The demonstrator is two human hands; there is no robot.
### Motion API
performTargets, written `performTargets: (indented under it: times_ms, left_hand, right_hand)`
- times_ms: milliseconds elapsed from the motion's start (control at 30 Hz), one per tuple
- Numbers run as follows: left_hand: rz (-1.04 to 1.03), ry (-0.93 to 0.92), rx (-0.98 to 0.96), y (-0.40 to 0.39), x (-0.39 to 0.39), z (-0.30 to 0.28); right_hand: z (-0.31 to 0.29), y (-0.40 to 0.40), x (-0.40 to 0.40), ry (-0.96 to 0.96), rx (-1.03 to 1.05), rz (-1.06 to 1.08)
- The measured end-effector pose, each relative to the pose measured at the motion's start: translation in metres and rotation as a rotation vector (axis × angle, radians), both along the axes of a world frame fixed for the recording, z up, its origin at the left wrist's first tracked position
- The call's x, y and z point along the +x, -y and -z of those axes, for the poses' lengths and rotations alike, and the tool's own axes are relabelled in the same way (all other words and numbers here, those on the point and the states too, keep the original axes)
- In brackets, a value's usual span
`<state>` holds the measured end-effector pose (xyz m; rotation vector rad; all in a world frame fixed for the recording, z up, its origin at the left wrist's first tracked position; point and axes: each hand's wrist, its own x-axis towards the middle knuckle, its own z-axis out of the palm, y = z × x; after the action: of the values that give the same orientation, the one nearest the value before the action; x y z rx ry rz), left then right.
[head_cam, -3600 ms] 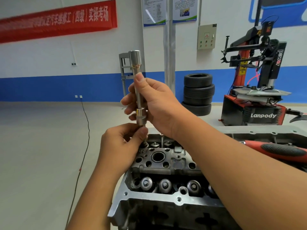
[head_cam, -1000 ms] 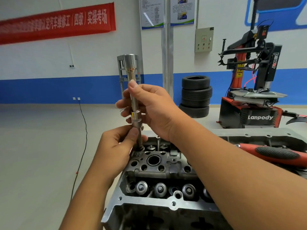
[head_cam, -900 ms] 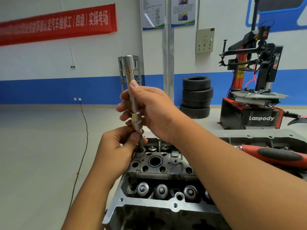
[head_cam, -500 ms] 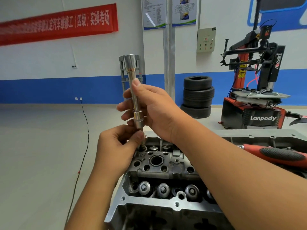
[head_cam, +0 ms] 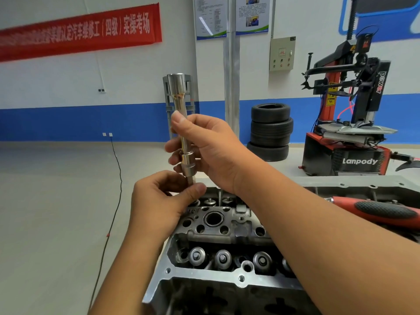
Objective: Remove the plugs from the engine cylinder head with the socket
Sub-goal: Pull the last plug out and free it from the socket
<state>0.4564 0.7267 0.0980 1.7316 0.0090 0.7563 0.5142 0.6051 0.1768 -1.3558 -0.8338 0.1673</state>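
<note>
The socket [head_cam: 184, 135] stood upright over the cylinder head [head_cam: 218, 226]. The right hand [head_cam: 211, 151] gripped its shaft; the left hand [head_cam: 159, 201] pinched its lower tip, apparently seating it.

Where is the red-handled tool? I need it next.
In the head view, the red-handled tool lies at the right edge, behind the right forearm, beside the cylinder head.

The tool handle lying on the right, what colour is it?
Red with a black grip insert, seen in the head view.

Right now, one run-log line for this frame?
right hand: grips socket tool upright | left hand: pinches its lower tip | cylinder head: below
</note>
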Motion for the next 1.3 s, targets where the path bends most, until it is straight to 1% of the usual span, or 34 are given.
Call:
performTargets:
  times_ms: [67, 133, 167, 267, 333, 400, 433, 533, 567, 633, 700, 767, 900, 967, 1167, 1300]
  left_hand:
    - [0.046, -0.033, 0.003, -0.001, 0.0, 0.001]
    - [0.156, -0.078, -0.005, -0.002, -0.002, 0.001]
    - [0.175, -0.085, 0.001, -0.002, -0.002, 0.001]
    - [0.067, -0.024, 0.061, -0.003, -0.001, 0.001]
    - [0.008, 0.006, 0.053, -0.002, -0.001, 0.001]
    - [-0.019, -0.003, 0.05, -0.002, 0.0, 0.002]
    - [0.005, -0.013, 0.037, -0.004, 0.0, 0.002]
    - [0.193, -0.049, -0.041, -0.008, -0.001, 0.003]
    - [0.202, -0.046, -0.029, -0.009, 0.0, 0.003]
    - [0.131, -0.011, 0.025, -0.009, 0.002, 0.003]
    - [0.055, 0.029, 0.031, -0.007, 0.003, 0.003]
    - [0.01, 0.023, 0.043, -0.008, 0.003, 0.003]
    - [0.114, -0.123, 0.175, -0.013, 0.001, 0.002]
    - [0.146, -0.165, 0.242, -0.013, 0.0, 0.0]
    - [0.247, -0.202, 0.286, -0.018, -0.008, -0.004]
    - [0.237, -0.209, 0.305, -0.019, -0.006, -0.004]
  right_hand:
    - [0.001, 0.001, 0.001, 0.012, 0.01, 0.011]
    - [0.001, 0.001, 0.002, 0.009, 0.023, 0.003]
    - [0.001, 0.001, 0.002, 0.004, 0.027, 0.001]
    - [0.0, 0.0, 0.003, -0.027, 0.036, -0.011]
    - [0.0, 0.001, 0.003, -0.03, 0.038, -0.023]
    - [0.001, 0.001, 0.002, -0.011, 0.043, -0.014]
    - [0.001, 0.001, 0.002, -0.003, 0.045, -0.006]
    - [0.0, 0.002, 0.002, -0.003, 0.052, -0.003]
    - [-0.001, 0.002, 0.002, -0.008, 0.051, -0.005]
    - [-0.001, 0.002, 0.001, -0.013, 0.044, -0.016]
    - [0.0, 0.001, 0.001, -0.003, 0.036, -0.023]
    - [0.001, 0.001, 0.002, 0.015, 0.021, 0.001]
    - [0.001, 0.002, 0.002, 0.04, -0.056, 0.043]
    - [0.002, -0.002, 0.0, 0.071, -0.096, 0.06]
    - [0.007, -0.012, -0.004, 0.099, -0.046, 0.049]
    - [0.006, -0.013, -0.01, 0.138, -0.017, 0.054]
